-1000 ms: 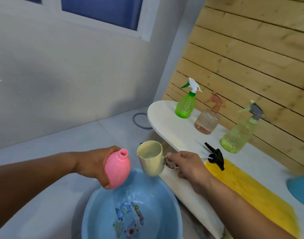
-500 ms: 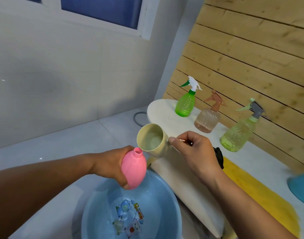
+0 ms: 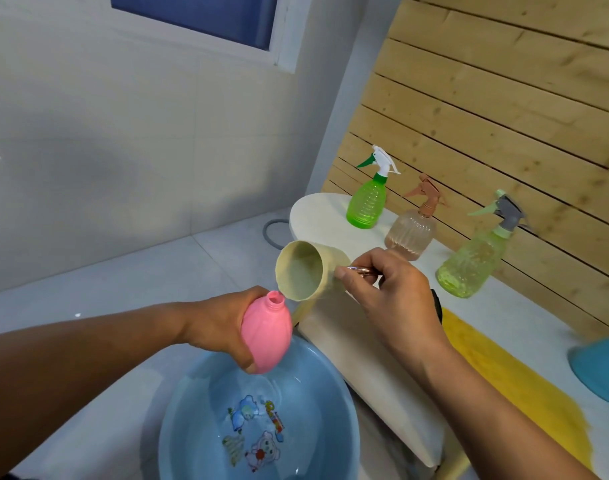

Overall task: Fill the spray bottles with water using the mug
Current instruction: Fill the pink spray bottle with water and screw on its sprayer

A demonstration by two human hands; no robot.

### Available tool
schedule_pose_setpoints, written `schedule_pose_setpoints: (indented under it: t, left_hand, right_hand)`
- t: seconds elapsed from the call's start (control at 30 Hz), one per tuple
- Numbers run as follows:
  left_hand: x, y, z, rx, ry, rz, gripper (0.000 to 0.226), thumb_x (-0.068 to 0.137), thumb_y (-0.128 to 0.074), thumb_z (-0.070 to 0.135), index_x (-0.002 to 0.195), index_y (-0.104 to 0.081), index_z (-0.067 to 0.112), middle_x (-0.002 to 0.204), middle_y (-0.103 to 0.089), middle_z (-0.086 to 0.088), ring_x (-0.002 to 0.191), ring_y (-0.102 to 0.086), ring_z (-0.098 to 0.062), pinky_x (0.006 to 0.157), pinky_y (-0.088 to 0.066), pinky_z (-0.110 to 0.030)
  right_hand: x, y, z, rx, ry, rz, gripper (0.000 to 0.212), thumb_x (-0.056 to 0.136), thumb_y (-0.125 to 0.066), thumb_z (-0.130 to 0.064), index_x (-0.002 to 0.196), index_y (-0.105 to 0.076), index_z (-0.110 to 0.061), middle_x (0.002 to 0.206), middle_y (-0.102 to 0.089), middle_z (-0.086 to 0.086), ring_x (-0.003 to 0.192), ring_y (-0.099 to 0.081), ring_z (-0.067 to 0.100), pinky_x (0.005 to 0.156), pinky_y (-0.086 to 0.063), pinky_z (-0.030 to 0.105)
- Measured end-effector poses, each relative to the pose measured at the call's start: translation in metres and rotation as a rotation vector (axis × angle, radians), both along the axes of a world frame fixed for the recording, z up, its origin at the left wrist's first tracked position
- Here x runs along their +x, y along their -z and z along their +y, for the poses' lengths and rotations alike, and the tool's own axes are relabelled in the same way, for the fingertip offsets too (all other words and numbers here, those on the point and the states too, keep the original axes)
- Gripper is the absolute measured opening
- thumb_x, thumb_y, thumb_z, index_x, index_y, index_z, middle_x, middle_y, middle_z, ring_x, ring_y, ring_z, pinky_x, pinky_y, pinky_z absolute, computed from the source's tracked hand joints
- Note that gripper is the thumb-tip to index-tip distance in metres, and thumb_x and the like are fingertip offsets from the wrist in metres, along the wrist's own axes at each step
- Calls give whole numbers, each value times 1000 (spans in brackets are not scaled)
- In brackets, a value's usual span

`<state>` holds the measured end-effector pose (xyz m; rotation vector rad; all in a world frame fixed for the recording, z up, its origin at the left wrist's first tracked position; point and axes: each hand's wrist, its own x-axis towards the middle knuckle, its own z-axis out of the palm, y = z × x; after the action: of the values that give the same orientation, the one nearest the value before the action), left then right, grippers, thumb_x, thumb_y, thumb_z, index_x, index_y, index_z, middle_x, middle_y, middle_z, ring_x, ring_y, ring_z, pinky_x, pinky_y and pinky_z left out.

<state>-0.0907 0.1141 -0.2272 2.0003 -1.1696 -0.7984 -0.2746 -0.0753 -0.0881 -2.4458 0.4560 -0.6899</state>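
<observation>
Mid-frame, the cream mug (image 3: 305, 270) is tipped by its handle, pinched in the right hand (image 3: 388, 303), lip just over the open neck. The capless pink spray bottle (image 3: 266, 336) is gripped by the left hand (image 3: 220, 325) above the blue basin (image 3: 324, 403) at the bottom.

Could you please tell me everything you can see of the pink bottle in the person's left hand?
The pink bottle is opaque, smooth, plastic-looking and rounded, narrowing to a short open neck without a spray head. The left hand grips its body, holding it tilted above the blue basin. The lip of the tipped cream mug, held by the right hand, is right at its mouth.
</observation>
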Motion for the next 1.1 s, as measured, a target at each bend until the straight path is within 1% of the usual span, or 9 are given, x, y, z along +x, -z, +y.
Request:
schedule_pose_setpoints:
  t: [0.23,0.37,0.47,0.57,0.73,0.93,1.0,1.1]
  left_hand:
    - [1,-2,-1,4,5,7,103,56,-102,36,138,-40,45,129,-57,17,119,-59,-10,90,-62,-33]
    - [0,-2,0,9,-1,1,104,56,-101,34,139,-40,44,128,-57,17,118,-60,-10,88,-62,-31]
    - [-1,-3,1,16,5,-7,103,57,-101,33,140,-39,42,128,-56,17,119,-59,-10,88,-62,-30]
    - [-1,-4,0,20,2,-8,103,60,-101,29,141,-38,40,128,-55,17,118,-59,-9,87,-61,-26]
    - [-1,-3,-1,20,21,-15,102,63,-101,28,141,-38,41,130,-53,19,120,-56,-9,84,-59,-21]
    - [-1,-2,-3,16,27,-18,101,62,-101,29,140,-38,41,129,-53,19,119,-56,-8,83,-58,-19]
    - [0,-1,-3,14,27,-16,102,61,-101,30,140,-38,41,129,-54,19,119,-57,-8,84,-59,-20]
    - [1,0,-2,11,28,-8,104,58,-102,34,140,-39,44,130,-55,19,121,-57,-10,89,-61,-28]
  right_hand:
    - [-2,-2,3,-73,-17,-10,18,90,-75,-35,79,-66,-23,82,-61,-5,80,-54,5,63,-36,9]
    - [-2,-3,4,-75,-29,-23,17,90,-74,-34,81,-66,-22,83,-59,-5,80,-54,7,64,-37,12]
    - [-3,-4,5,-85,-42,-36,16,90,-74,-33,82,-66,-22,83,-57,-6,79,-55,8,66,-39,16]
    - [-2,-4,5,-109,-48,-50,17,90,-73,-33,83,-66,-21,83,-57,-7,79,-56,8,69,-43,24]
    - [-2,-3,5,-168,-57,-72,16,91,-73,-34,84,-66,-21,84,-56,-8,78,-55,8,70,-45,30]
    - [-2,-2,4,-244,-66,-89,16,91,-73,-34,87,-68,-20,86,-58,-4,79,-58,15,71,-49,39]
    - [-2,-2,5,-264,-70,-93,16,92,-72,-35,89,-68,-20,86,-59,-3,79,-58,17,70,-50,41]
    - [-3,-2,5,-295,-80,-100,16,92,-71,-36,90,-69,-20,88,-59,-3,83,-59,19,70,-51,42]
